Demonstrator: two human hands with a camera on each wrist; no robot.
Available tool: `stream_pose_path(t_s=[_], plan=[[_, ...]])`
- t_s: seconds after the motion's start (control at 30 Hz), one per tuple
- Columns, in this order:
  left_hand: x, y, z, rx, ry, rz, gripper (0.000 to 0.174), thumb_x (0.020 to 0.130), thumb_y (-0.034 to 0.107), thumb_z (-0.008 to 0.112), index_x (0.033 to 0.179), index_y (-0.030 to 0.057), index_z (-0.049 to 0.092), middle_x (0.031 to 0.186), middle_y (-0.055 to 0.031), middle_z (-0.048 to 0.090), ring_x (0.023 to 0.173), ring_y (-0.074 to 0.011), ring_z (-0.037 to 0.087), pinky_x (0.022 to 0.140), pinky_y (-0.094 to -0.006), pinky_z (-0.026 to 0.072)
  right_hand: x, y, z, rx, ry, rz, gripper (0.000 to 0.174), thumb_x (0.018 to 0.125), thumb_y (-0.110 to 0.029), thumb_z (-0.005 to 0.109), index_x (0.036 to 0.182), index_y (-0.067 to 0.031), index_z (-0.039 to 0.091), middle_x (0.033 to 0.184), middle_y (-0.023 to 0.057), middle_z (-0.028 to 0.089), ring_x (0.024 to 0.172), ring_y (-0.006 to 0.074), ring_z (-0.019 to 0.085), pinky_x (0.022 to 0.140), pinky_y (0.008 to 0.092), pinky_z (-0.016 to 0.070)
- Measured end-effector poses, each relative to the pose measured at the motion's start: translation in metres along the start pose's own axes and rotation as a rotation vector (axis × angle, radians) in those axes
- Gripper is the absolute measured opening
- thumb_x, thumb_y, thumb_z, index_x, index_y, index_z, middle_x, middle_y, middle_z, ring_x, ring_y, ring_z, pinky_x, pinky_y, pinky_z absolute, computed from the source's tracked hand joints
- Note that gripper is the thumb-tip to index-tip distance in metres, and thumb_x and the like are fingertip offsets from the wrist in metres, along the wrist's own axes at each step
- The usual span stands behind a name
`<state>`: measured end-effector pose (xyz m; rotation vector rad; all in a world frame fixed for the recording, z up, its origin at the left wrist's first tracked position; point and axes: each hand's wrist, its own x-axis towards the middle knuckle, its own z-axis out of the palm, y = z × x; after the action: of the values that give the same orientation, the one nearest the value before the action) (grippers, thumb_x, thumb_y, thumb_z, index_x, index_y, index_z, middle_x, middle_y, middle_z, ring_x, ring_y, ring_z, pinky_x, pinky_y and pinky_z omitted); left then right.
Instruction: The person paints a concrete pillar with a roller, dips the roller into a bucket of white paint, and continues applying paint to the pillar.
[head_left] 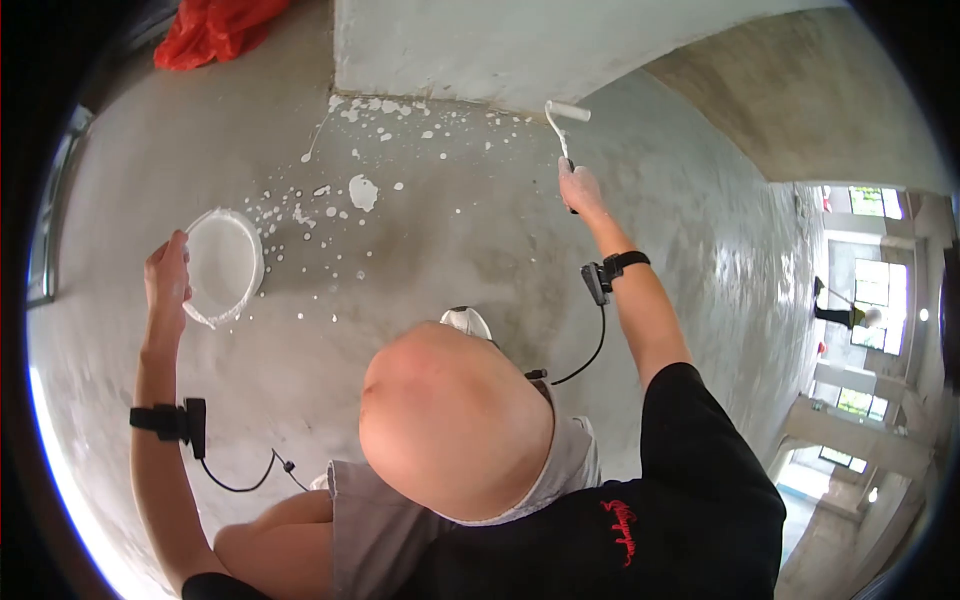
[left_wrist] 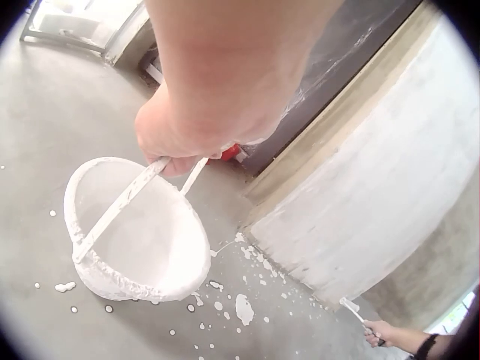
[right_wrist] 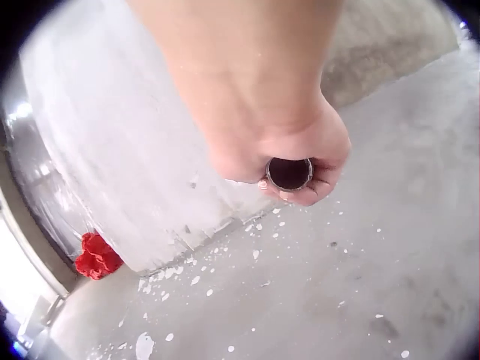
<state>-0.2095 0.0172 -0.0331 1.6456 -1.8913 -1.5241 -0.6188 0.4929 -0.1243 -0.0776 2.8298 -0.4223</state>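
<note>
A white paint-smeared bucket (head_left: 222, 268) hangs tilted at the left, its handle (left_wrist: 124, 206) gripped by my left hand (head_left: 168, 275). In the left wrist view my left hand (left_wrist: 206, 127) curls round that handle above the bucket (left_wrist: 142, 232). My right hand (head_left: 580, 188) holds a small paint roller (head_left: 568, 111) by its handle, the roller close to the base of the wall. The right wrist view shows my right hand (right_wrist: 285, 150) wrapped round the hollow handle end (right_wrist: 289, 174); the roller head is hidden there.
White paint spots (head_left: 363, 193) lie scattered on the grey concrete floor (head_left: 420, 260). A partly white wall (head_left: 460, 50) stands ahead, with a red plastic bag (head_left: 215, 30) to its left. Far right, a person (head_left: 850, 316) stands near windows. My shoe (head_left: 466, 321) is below.
</note>
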Motion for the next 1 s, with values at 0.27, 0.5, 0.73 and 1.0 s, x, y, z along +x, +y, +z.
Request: stream_pose_path(t_s=[0.27,0.5,0.73,1.0], plan=[[-0.002,0.011,-0.003,0.032,-0.037,0.049,0.03,0.085,0.032,0.058,0.066,0.0123,0.048,0.056,0.0062,0.03,0.044,-0.0048,0.022,0.04,-0.0249,0.0201,-0.054,-0.019,-0.109,0.188,0.114,-0.055,0.066,0.096,-0.053,0.034,0.067,0.0004,0.058,0.055,0.0161,0.058,0.053,0.0312,0.062,0.061,0.0434,0.0506],[-0.005,0.022,0.002,-0.078,-0.06,0.067,0.029,0.083,0.03,0.06,0.065,0.0112,0.048,0.053,0.0061,0.029,0.041,-0.0048,0.023,0.04,-0.0248,0.0201,-0.028,-0.008,-0.051,0.194,-0.096,-0.05,0.059,0.097,-0.049,0.038,0.061,-0.0032,0.049,0.051,0.0081,0.051,0.043,0.0231,0.052,0.047,0.0385,0.0428],[-0.009,0.031,0.008,-0.069,-0.017,0.065,0.029,0.084,0.028,0.059,0.065,0.0109,0.047,0.053,0.0057,0.028,0.042,-0.005,0.021,0.04,-0.0251,0.0188,0.003,-0.013,0.007,0.189,-0.29,-0.013,0.06,0.095,-0.043,0.032,0.059,-0.0011,0.054,0.049,0.0104,0.053,0.045,0.0257,0.055,0.052,0.0398,0.0463],[-0.012,0.03,0.008,-0.032,-0.023,0.048,0.03,0.084,0.028,0.057,0.062,0.0108,0.045,0.053,0.0063,0.027,0.044,-0.0056,0.022,0.041,-0.0256,0.0188,-0.021,0.001,-0.044,0.193,-0.09,-0.014,0.065,0.093,-0.056,0.04,0.061,-0.0017,0.053,0.049,0.0102,0.053,0.044,0.0255,0.055,0.05,0.0392,0.0452]])
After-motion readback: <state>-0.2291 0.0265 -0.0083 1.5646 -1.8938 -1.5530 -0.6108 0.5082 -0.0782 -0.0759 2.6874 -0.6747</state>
